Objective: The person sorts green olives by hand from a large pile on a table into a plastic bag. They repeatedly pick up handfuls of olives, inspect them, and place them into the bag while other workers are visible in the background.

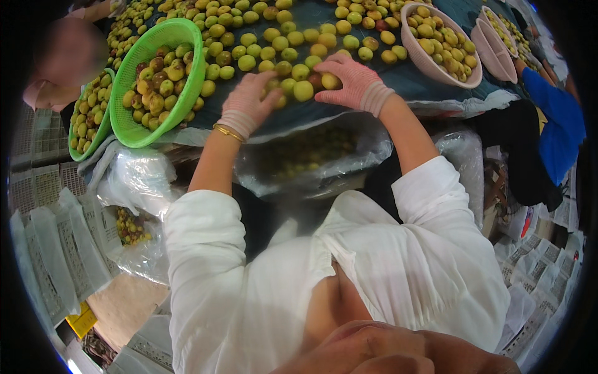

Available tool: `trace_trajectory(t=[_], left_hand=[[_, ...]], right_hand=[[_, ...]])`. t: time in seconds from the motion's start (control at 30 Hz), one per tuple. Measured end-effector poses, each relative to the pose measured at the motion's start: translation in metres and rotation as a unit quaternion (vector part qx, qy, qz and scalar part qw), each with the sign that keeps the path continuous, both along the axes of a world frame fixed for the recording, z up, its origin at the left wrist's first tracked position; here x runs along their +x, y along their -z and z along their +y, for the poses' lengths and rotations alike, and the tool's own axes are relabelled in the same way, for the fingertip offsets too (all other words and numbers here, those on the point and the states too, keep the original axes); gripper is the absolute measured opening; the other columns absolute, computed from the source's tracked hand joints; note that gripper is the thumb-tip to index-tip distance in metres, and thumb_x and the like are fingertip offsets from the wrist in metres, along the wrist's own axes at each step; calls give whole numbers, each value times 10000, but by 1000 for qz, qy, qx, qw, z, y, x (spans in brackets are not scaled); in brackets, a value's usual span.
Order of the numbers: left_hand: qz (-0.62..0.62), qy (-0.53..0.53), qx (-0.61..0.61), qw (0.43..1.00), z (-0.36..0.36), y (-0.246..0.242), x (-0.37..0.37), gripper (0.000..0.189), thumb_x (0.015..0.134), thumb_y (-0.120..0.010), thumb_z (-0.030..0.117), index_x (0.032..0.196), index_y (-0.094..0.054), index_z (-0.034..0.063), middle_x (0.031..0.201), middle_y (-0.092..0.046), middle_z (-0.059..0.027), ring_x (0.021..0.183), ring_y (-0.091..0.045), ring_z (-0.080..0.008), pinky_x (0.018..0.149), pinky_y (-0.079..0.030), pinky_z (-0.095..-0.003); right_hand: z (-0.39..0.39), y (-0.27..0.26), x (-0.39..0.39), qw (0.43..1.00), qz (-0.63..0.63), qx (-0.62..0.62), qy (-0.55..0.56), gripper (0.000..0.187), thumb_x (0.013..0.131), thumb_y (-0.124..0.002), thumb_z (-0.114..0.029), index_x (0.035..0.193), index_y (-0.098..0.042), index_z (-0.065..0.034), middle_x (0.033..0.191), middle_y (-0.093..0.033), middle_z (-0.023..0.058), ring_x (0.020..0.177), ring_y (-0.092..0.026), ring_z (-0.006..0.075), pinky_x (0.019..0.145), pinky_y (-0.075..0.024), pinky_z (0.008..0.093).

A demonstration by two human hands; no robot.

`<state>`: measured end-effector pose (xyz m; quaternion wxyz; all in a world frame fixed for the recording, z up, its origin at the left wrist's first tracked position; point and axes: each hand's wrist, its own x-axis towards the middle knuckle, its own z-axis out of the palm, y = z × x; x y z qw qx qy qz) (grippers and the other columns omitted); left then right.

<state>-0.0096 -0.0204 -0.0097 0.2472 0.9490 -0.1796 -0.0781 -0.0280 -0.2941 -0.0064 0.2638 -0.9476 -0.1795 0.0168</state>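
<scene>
Round yellow-green fruits, like jujubes (303,90), lie loose on a dark blue-green cloth (317,114); some have brown or reddish skin. My left hand (247,100), in a thin pinkish-white glove, curls beside fruits at the near side of the spread. Blur hides whether its thumb and fingers grip one. In a similar glove, my right hand (350,82) has its thumb and fingers around a yellow fruit (331,81), beside a reddish-brown one. To the left, a bright green plastic basket (198,70) holds many fruits, several of them brown-patched, and leans tilted at the edge.
Another green basket (72,140) of fruit stands farther left, near a co-worker. A pink basket (474,82) of yellower fruit and a divided pink basket (495,61) stand right. Below the edge is a clear plastic bag (373,149) with fruit. A person in blue (560,126) is at right.
</scene>
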Motion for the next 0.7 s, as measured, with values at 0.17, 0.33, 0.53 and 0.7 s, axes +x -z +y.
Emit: trace_trajectory(t=[0.17,0.33,0.53,0.7], left_hand=[[-4,53,-113,992,-5,3,-9,461,894,-701,257,1331,-591,163,1276,-597,-132,1150,-615,-329,962,-507,-378],[4,100,-157,982,-1,1,-15,503,875,-707,203,1352,-565,129,1328,-576,-116,1201,-599,-286,1005,-489,-357],[86,174,-206,959,4,-12,-15,524,887,-701,151,1375,-530,64,1372,-545,-112,1237,-559,-247,1049,-451,-347],[287,190,-304,888,8,-27,-15,448,947,-664,121,1372,-553,32,1352,-570,-72,1174,-578,-182,1016,-465,-319]], right_hand=[[21,-3,0,995,6,51,-87,594,752,-808,-454,1259,-644,-193,1245,-597,126,1131,-605,344,965,-509,413],[27,-3,-5,981,-10,107,-162,550,736,-828,-395,1199,-675,-140,1211,-639,113,1109,-609,338,961,-507,405],[25,-16,-17,957,-21,173,-231,469,791,-797,-327,1194,-677,-119,1220,-652,108,1110,-626,306,951,-513,396],[-19,-19,-11,955,29,267,-121,336,871,-751,-245,1163,-692,-88,1097,-694,114,943,-699,248,822,-564,340]])
